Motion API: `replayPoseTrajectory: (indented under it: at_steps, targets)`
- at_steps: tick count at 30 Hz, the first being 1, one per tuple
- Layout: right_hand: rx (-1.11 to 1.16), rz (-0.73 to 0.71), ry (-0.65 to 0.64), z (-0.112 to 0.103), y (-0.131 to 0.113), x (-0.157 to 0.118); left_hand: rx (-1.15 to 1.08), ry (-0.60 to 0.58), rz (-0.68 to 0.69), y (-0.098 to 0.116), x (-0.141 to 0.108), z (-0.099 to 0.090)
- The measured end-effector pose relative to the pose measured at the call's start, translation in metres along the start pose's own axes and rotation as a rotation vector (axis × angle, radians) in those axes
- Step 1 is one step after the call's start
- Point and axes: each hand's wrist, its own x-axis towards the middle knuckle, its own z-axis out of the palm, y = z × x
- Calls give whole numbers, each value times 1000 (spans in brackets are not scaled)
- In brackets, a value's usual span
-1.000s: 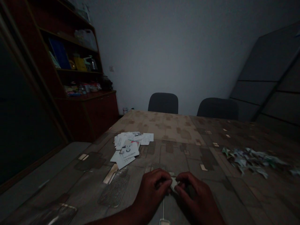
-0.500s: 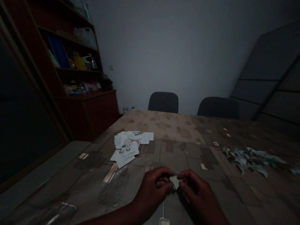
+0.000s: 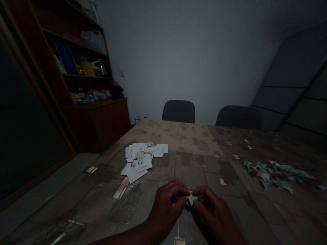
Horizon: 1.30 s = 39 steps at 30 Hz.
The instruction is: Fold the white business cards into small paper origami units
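Between my two hands, just above the near part of the table, is a small folded piece of pale paper (image 3: 191,198). My left hand (image 3: 170,202) pinches its left side between thumb and fingers. From the other side my right hand (image 3: 213,207) pinches it too, fingertips closed on the edge. Fingers cover part of the paper, and its exact folds are too dark to make out. Off to the left lies a loose pile of printed paper sheets (image 3: 140,163). A heap of folded paper pieces (image 3: 278,173) is spread out on the right.
A patterned cloth covers the table (image 3: 176,132). Two dark chairs (image 3: 178,110) stand at its far edge, before a pale wall. On the left is a reddish cabinet (image 3: 107,119) with shelves of household goods. The room is dim.
Both hands stay at the folded paper. My fingers have shifted slightly, and the paper is turned a little and more covered by the fingertips.
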Motion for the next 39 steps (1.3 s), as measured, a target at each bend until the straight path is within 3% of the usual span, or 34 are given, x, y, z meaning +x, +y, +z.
replayPoseTrajectory:
  at_steps: [5,10,16,20,26,29,39]
  targets:
    - [-139,-104,-39,-3,-1,0,-17,4,-73,1,0,0]
    - [-196,-176,16,-6,-1,0,60,-23,-121,3,-2,2]
    - [-320,-513,83,-3,8,3,111,-48,-71,2,-5,4]
    - [-393,-642,93,-2,11,5,142,-47,-28,0,-6,5]
    - [-497,-752,64,-2,12,2,39,13,-213,5,-2,10]
    - [-489,-752,65,0,13,1,1,14,-222,7,-1,11]
    - [-456,-561,39,5,11,0,-54,-7,-279,-6,-9,15]
